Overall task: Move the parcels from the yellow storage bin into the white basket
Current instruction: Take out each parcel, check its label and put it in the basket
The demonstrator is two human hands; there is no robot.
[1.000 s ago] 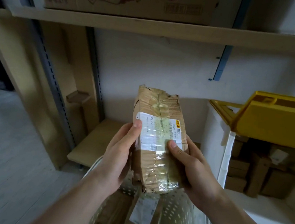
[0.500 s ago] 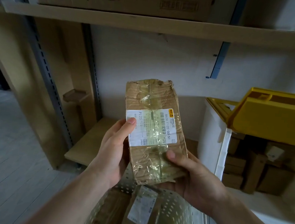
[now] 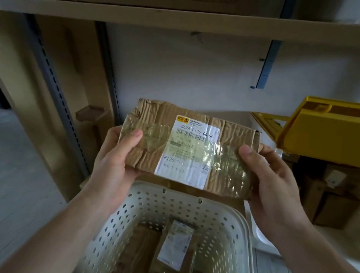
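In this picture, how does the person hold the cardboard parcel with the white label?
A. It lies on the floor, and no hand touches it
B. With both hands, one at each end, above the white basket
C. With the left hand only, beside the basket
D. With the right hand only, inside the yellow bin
B: the left hand and the right hand grip opposite ends of the parcel, which is above the white basket.

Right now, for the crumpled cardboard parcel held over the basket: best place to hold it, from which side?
Take the parcel by its two short ends, coming in from left and right, as the left hand and right hand do now. It lies long side across, flat and label up, so end grips likely keep it level over the white basket.
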